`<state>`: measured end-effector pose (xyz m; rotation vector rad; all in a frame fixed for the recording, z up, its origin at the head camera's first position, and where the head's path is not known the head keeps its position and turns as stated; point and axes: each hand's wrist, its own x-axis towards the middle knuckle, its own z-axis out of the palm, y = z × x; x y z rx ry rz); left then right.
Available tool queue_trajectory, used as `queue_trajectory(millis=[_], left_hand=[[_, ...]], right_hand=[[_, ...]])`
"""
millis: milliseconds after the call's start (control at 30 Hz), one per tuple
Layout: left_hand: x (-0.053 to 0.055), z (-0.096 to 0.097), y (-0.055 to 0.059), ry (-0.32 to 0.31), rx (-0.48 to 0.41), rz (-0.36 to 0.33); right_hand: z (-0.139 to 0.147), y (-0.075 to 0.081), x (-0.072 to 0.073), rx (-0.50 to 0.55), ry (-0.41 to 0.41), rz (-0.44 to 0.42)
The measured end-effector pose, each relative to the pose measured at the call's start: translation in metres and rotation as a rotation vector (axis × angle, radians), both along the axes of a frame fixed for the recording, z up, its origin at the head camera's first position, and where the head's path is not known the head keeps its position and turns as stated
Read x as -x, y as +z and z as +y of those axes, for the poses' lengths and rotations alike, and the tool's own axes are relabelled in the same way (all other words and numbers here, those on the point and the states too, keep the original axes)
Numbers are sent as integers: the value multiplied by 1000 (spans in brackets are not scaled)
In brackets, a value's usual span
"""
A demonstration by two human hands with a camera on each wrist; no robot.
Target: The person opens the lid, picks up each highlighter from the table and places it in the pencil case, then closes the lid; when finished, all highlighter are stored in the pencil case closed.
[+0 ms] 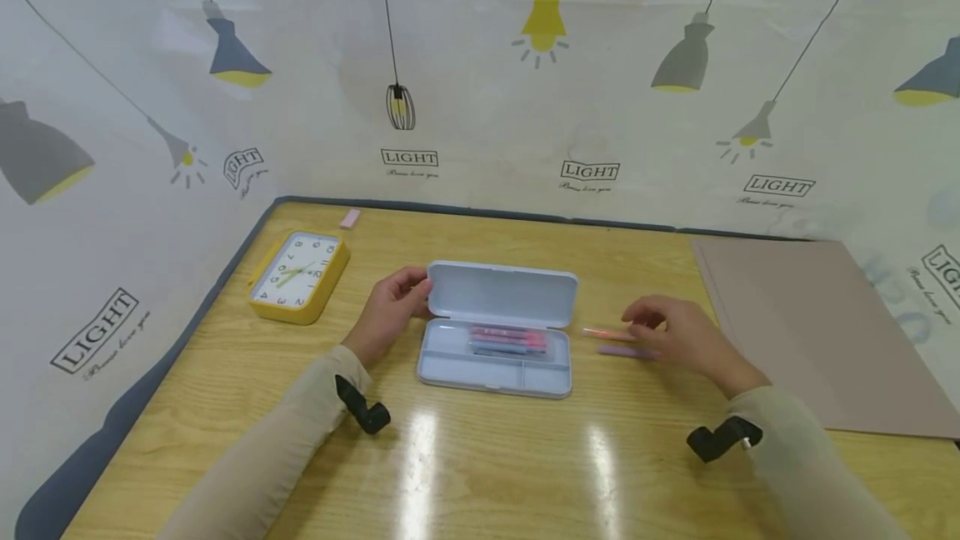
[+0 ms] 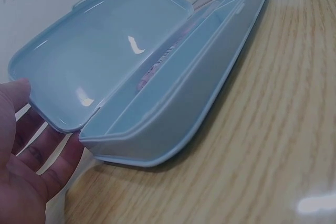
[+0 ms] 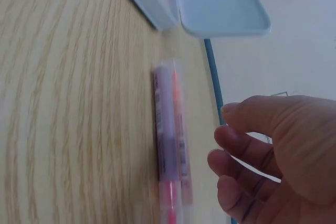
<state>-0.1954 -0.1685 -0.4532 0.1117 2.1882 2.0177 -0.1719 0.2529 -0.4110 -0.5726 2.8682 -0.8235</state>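
A light blue pencil case [image 1: 468, 371] lies with its lid [image 2: 105, 61] raised. My left hand [image 1: 386, 311] holds the lid's left end, thumb on the inner face and fingers behind. Several pink and blue pens [image 1: 510, 341] lie together in the case's rear compartment; the front ones hold nothing visible. To the right of the case, a purple pen [image 3: 167, 124] and an orange pen [image 3: 180, 124] lie side by side on the table. Beside them my right hand [image 1: 678, 336] hovers with loosely bent fingers, nothing between them. A pink-ended pen [image 3: 170, 200] shows below the purple one.
A yellow alarm clock [image 1: 300, 277] lies on the left of the wooden table [image 1: 510, 465]. Behind it is a small pink eraser-like block [image 1: 350, 218]. At the right a large grey-pink board [image 1: 817, 332] lies flat. A lamp-patterned sheet [image 1: 480, 107] stands along the back.
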Motion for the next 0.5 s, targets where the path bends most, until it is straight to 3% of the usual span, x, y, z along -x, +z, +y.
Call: queue_trajectory(millis=[300,500], left_hand=[[2,-1,-2,0,-10,-3],[2,-1,-2,-9,-10,4]], right_hand=[[15,-8,6,-31,-17,-93],[17,-17,12,-53,-7,-104]])
